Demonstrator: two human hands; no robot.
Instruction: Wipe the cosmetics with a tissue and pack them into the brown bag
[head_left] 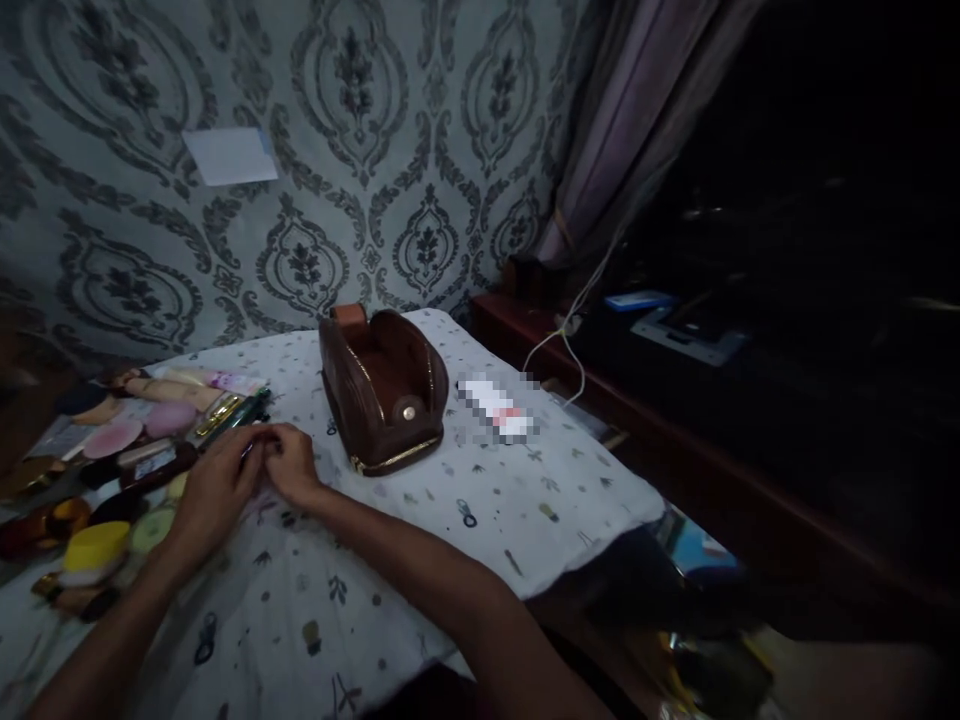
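Note:
My left hand (221, 485) and my right hand (291, 463) meet over the white patterned cloth, fingers curled and touching. A small glint of purple shows between them, but what they hold is mostly hidden. Just beyond my right hand, a brown zipped cosmetic bag (397, 440) stands with its top gaping. Close to my left hand lies a pile of make-up items, among them a pink round sponge (112, 437), a purple sponge (170, 419), gold tubes (218, 414) and a jar with a yellow lid (97, 545).
The patterned cloth (420, 590) covers the table, whose edge runs down the right side. A blurred-out white and red item (496, 408) lies right of the bag. A pale cable (577, 345) hangs beside a dark red ledge (637, 400). Patterned wallpaper (352, 100) rises behind.

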